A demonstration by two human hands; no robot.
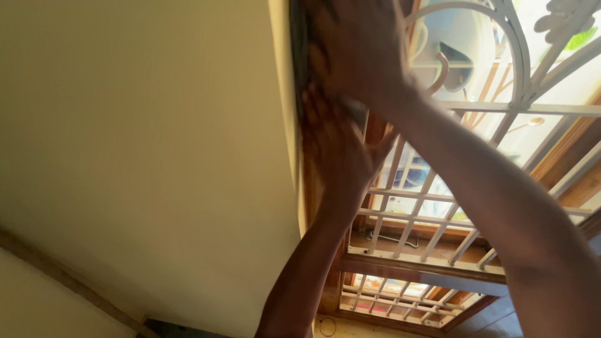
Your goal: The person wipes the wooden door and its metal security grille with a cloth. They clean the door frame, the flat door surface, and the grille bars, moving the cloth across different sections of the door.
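Observation:
I am looking up along a wall at a window. My right hand (360, 47) is raised highest and presses on the left side of the wooden window frame (311, 188), where a dark strip (299, 44) runs along the frame's edge. Motion blur hides whether its fingers grip anything. Just below it, my left hand (338, 147) lies flat against the same side of the frame, fingers pointing up and slightly apart, with nothing visible in it. Both forearms reach up from the bottom of the view.
A white metal grille (438, 206) with a curved scroll at the top covers the window. A cream wall (144, 138) fills the left. A second barred pane (394, 297) sits lower in the wooden frame.

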